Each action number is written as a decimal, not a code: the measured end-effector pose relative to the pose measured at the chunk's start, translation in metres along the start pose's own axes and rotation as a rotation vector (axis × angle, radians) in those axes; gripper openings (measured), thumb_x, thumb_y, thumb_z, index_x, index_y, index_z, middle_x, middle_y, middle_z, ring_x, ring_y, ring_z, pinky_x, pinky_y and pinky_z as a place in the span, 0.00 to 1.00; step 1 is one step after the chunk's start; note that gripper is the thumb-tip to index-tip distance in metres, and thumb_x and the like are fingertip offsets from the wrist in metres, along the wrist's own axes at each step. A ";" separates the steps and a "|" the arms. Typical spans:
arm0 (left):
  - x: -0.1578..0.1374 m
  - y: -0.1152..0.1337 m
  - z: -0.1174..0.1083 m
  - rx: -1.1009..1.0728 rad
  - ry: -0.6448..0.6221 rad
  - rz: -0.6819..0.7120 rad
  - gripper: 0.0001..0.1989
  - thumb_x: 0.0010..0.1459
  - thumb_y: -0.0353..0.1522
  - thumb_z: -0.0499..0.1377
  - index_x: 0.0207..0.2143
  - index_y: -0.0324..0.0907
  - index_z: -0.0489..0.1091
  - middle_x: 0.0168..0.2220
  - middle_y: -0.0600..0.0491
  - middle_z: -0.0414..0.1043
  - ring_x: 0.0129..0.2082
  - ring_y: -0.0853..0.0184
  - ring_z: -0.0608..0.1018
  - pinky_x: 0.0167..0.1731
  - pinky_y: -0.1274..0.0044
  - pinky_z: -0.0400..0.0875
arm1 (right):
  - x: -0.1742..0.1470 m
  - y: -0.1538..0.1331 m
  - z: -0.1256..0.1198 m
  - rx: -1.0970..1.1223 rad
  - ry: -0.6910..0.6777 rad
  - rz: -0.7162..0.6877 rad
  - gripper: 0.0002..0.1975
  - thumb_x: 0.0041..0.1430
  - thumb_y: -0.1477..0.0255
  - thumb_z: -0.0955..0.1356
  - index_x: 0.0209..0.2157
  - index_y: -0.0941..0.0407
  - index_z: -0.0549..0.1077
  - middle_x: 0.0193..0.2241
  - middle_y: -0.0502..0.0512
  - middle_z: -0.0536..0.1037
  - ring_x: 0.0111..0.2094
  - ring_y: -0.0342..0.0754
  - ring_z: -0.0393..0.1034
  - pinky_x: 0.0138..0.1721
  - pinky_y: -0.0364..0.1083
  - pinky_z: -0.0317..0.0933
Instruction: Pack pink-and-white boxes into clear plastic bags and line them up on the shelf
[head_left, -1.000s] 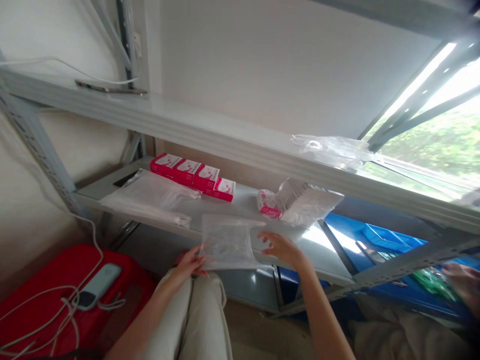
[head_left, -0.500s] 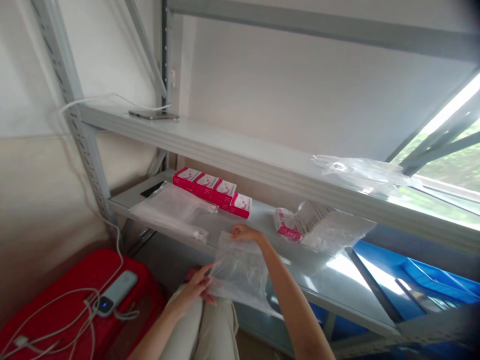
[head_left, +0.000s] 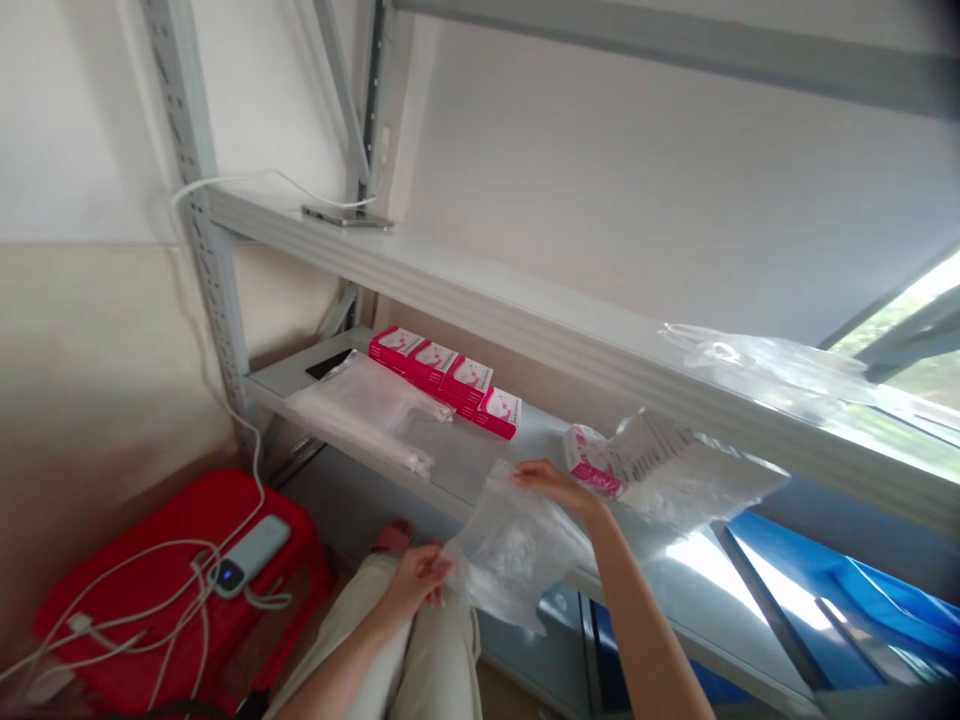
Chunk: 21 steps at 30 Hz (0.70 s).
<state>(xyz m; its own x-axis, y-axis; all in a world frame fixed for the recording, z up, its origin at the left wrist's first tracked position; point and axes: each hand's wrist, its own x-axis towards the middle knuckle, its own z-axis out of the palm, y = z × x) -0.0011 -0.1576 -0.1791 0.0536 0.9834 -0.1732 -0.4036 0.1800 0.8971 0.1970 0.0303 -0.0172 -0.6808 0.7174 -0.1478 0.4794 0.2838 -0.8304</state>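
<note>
A clear plastic bag (head_left: 510,550) is stretched between my two hands, over the front edge of the lower shelf and above my lap. My left hand (head_left: 416,580) pinches its lower left edge. At its upper edge my right hand (head_left: 551,482) is closed on the film. Behind the bag stand several pink-and-white boxes (head_left: 442,378) in a row. To their left lies a flat pile of clear bags (head_left: 367,400). Right of my right hand, another pink-and-white box (head_left: 592,460) sits against a printed clear plastic bag (head_left: 675,470).
On the upper shelf (head_left: 480,285) lie a phone (head_left: 347,217) with a white cable and a crumpled clear bag (head_left: 765,365). A red stool (head_left: 172,520) at lower left bears a power bank (head_left: 251,555) and tangled cables. Blue bins (head_left: 847,570) are at right.
Both hands have shifted slightly rightward in view with the bag, and it now hangs more tilted. My left fingers have closed on its edge. The whole view has moved a little.
</note>
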 end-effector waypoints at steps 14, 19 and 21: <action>-0.017 0.123 0.012 -0.078 0.536 0.470 0.34 0.39 0.48 0.65 0.45 0.43 0.60 0.33 0.56 0.67 0.19 0.77 0.67 0.11 0.86 0.58 | 0.096 -0.146 0.004 -0.104 0.274 -0.366 0.19 0.49 0.56 0.67 0.33 0.58 0.74 0.30 0.53 0.75 0.29 0.43 0.64 0.30 0.41 0.57; -0.009 0.150 -0.018 0.085 0.533 0.361 0.25 0.44 0.53 0.58 0.31 0.39 0.66 0.16 0.61 0.61 0.12 0.77 0.61 0.09 0.85 0.50 | 0.190 -0.173 0.039 -0.137 0.232 -0.429 0.13 0.50 0.61 0.66 0.29 0.58 0.73 0.28 0.51 0.75 0.30 0.42 0.65 0.33 0.41 0.59; -0.009 0.165 -0.034 0.096 0.599 0.425 0.25 0.47 0.53 0.56 0.26 0.39 0.65 0.14 0.61 0.58 0.11 0.77 0.59 0.11 0.84 0.50 | 0.222 -0.178 0.056 -0.216 0.218 -0.409 0.11 0.52 0.64 0.65 0.28 0.58 0.73 0.28 0.51 0.75 0.30 0.42 0.65 0.34 0.41 0.59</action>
<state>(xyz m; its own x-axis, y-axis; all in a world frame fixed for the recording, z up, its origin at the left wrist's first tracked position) -0.0993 -0.1372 -0.0429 -0.6084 0.7931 0.0296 -0.1949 -0.1855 0.9631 -0.0712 0.1032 0.0678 -0.7162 0.6298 0.3008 0.3170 0.6775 -0.6637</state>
